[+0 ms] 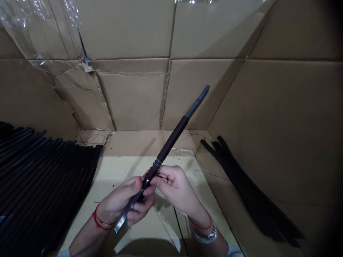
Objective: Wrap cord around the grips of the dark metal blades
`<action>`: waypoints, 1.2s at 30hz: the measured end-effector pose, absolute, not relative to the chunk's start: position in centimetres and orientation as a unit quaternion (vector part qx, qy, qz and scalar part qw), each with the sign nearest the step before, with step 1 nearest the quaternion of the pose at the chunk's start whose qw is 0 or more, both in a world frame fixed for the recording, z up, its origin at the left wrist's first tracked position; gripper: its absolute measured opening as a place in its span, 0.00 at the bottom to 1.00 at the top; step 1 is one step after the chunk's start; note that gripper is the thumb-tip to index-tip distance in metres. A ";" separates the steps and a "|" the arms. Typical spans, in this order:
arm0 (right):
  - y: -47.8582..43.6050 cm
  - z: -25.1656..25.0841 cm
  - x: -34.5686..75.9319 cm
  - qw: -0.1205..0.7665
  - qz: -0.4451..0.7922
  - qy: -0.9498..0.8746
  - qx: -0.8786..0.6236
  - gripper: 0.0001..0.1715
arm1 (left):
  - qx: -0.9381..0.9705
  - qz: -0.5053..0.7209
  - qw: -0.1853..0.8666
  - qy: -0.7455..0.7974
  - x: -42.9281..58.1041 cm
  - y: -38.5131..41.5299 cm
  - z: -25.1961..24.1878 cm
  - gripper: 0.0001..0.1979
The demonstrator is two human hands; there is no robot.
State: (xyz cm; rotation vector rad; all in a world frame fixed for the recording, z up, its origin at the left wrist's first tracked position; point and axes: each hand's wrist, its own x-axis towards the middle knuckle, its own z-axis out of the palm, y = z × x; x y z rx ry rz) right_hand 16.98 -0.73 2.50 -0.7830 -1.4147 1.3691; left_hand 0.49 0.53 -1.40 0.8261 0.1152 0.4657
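A long, narrow tool-like bar point(173, 139) slants from lower left to upper right above the table. Its middle is a dark brown sleeve, a flat grey tip point(198, 101) juts out at the top, and ring-like ridges lie at the sleeve's lower end. My left hand point(131, 200) is closed round the lower, shiny part of the bar, thumb on top. Just below the ridges, my right hand point(171, 184) pinches at the bar with thumb and forefinger; whether it also holds something small is hidden.
Many long black strips point(48, 178) lie side by side at the left. Several more black strips point(249, 189) rest against the right cardboard side. Cardboard walls point(134, 92) enclose the pale tabletop point(115, 171). A thin dark thread point(211, 174) lies right of my hands.
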 end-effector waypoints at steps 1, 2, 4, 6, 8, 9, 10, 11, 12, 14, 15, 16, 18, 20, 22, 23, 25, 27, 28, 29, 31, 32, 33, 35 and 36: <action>-0.9 2.6 17.0 0.497 0.548 -0.585 -0.332 0.09 | 0.413 0.244 0.874 0.078 0.3 0.2 -1.1 0.21; -1.0 2.6 17.1 0.505 0.527 -0.589 -0.347 0.08 | 0.430 0.264 0.857 0.102 0.2 0.0 -0.8 0.19; -1.2 2.7 17.2 0.517 0.474 -0.597 -0.389 0.07 | 0.463 0.303 0.819 0.153 0.2 -0.3 -0.3 0.17; -1.4 2.7 17.4 0.518 0.425 -0.610 -0.422 0.08 | 0.486 0.340 0.780 0.199 0.3 -0.4 -0.1 0.16; -1.7 2.7 17.5 0.515 0.399 -0.625 -0.431 0.10 | 0.507 0.372 0.740 0.240 0.6 -0.4 -0.1 0.15; -1.8 2.7 17.5 0.513 0.393 -0.630 -0.430 0.11 | 0.516 0.381 0.721 0.261 0.7 -0.4 0.0 0.15; -1.9 2.7 17.5 0.513 0.389 -0.634 -0.428 0.11 | 0.525 0.387 0.705 0.280 0.8 -0.5 0.0 0.15; -2.0 2.7 17.5 0.516 0.382 -0.637 -0.426 0.11 | 0.533 0.390 0.690 0.297 0.9 -0.5 0.1 0.15; -2.1 2.7 17.5 0.519 0.375 -0.641 -0.422 0.11 | 0.540 0.393 0.676 0.312 0.9 -0.6 0.2 0.15; -2.4 2.7 17.5 0.521 0.370 -0.651 -0.410 0.12 | 0.554 0.400 0.651 0.331 1.0 -0.7 0.4 0.16; -2.4 2.7 17.5 0.517 0.373 -0.658 -0.400 0.13 | 0.557 0.405 0.642 0.336 1.1 -0.8 0.5 0.16; -2.5 2.7 17.4 0.510 0.380 -0.665 -0.391 0.14 | 0.559 0.412 0.635 0.340 1.1 -0.8 0.5 0.16; -2.4 2.7 17.3 0.492 0.402 -0.671 -0.382 0.16 | 0.552 0.432 0.625 0.342 1.2 -0.8 0.4 0.18; -2.0 2.6 17.0 0.489 0.428 -0.657 -0.383 0.17 | 0.538 0.456 0.626 0.332 1.2 -0.9 0.2 0.18; -1.4 2.3 16.7 0.496 0.473 -0.623 -0.376 0.15 | 0.528 0.470 0.645 0.291 1.2 -0.9 -0.3 0.18; -1.1 2.2 16.6 0.501 0.503 -0.600 -0.369 0.11 | 0.527 0.472 0.659 0.256 1.1 -0.9 -0.6 0.18; -0.6 1.9 16.4 0.501 0.566 -0.555 -0.348 0.13 | 0.526 0.467 0.690 0.168 1.2 -0.8 -1.5 0.19; -0.4 1.6 16.2 0.486 0.618 -0.524 -0.327 0.25 | 0.516 0.454 0.722 0.087 1.3 -0.4 -2.3 0.20; -0.3 1.5 16.1 0.483 0.632 -0.518 -0.315 0.27 | 0.510 0.440 0.737 0.062 1.4 -0.1 -2.7 0.20; -0.3 1.5 16.1 0.485 0.637 -0.515 -0.305 0.24 | 0.507 0.423 0.750 0.050 1.6 0.2 -3.0 0.20; -0.2 1.3 15.9 0.510 0.621 -0.513 -0.302 0.16 | 0.517 0.386 0.761 0.067 1.7 0.9 -3.3 0.23; -0.1 1.2 15.9 0.525 0.607 -0.513 -0.305 0.15 | 0.529 0.370 0.758 0.090 1.6 1.2 -3.3 0.25; 0.0 1.1 15.8 0.534 0.597 -0.514 -0.307 0.14 | 0.542 0.357 0.751 0.118 1.5 1.5 -3.1 0.26; 0.3 0.8 15.7 0.540 0.594 -0.512 -0.308 0.13 | 0.554 0.346 0.738 0.169 1.1 1.7 -2.5 0.28; 0.5 0.7 15.6 0.541 0.596 -0.508 -0.305 0.13 | 0.552 0.342 0.736 0.189 0.8 1.8 -2.1 0.28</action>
